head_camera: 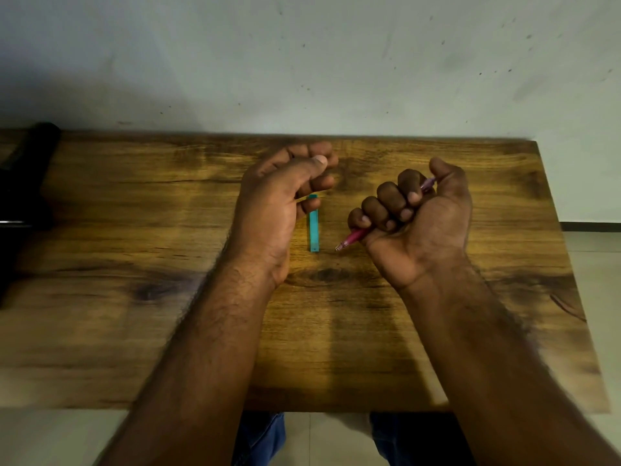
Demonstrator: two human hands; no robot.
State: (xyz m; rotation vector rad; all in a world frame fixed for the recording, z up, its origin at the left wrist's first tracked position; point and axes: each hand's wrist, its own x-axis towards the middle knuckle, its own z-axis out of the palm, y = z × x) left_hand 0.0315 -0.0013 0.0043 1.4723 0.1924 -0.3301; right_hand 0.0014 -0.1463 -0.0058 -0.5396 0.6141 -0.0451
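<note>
A pink pen (353, 237) is clenched in the fisted right hand (416, 216), tip out at seven o'clock, and could be dragged across the wooden table (134, 230), while the teal cap (314, 227), seemingly loose under the curled, empty left hand (282, 200), could be knocked away.

Both forearms bare, reaching forward side by side. Left hand (275, 210) on its edge, thumb up, fingers (319, 183) loosely curled, holding nothing. Right hand (413, 213) palm up, fingers (386, 203) curled into tight fist.
</note>
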